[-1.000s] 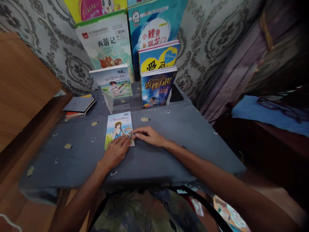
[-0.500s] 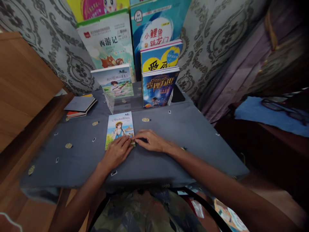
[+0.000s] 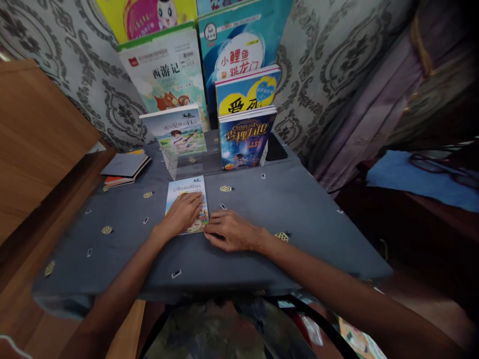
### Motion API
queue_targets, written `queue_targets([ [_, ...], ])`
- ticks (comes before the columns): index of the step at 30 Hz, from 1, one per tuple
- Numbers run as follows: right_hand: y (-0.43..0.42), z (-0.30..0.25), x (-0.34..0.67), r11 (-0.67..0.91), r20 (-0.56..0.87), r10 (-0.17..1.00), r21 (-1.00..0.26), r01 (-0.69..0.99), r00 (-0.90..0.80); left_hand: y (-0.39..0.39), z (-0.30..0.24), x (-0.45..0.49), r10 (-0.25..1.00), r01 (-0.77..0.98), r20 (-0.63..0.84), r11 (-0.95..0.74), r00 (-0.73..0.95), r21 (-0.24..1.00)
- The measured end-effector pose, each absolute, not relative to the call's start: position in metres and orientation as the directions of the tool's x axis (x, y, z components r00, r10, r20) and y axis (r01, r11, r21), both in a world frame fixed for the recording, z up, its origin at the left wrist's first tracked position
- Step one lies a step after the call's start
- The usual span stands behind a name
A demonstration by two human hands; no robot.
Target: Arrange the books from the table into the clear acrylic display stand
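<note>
A thin paperback book [image 3: 172,193] with a blue-sky cover lies closed on the grey cloth in front of me. My left hand [image 3: 184,212] rests flat across it, fingers stretched out and covering much of the cover picture. Beside the book's lower right corner is my right hand [image 3: 234,232]. Its thumb and fingertips come together at that corner, pinching the edge, with the other fingers curled.
Behind the book, a clear stand holds an upright book [image 3: 183,132]. Several dark blue books [image 3: 245,139] stand to its right, near a black phone [image 3: 276,148]. Larger books [image 3: 168,75] lean at the back. A small pile of books [image 3: 125,167] sits at left on the table [image 3: 292,204].
My left hand has slid up from the book's lower edge onto the middle of its cover. My right hand has shifted slightly down, to the lower right corner.
</note>
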State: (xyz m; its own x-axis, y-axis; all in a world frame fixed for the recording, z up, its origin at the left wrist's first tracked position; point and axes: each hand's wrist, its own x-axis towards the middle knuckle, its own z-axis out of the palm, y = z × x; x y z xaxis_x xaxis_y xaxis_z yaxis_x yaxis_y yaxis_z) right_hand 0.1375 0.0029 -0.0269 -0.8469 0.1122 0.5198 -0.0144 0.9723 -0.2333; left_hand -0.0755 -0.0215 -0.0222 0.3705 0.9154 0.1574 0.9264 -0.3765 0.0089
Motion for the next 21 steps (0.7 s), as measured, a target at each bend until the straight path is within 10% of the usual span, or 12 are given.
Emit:
queue_targets([
  [21, 0.006, -0.028, 0.139, 0.935, 0.494, 0.181, -0.354, -0.007, -0.851, 0.012, -0.022, -0.074, 0.916, 0.917, 0.164, -0.386, 0.367, 0.103],
])
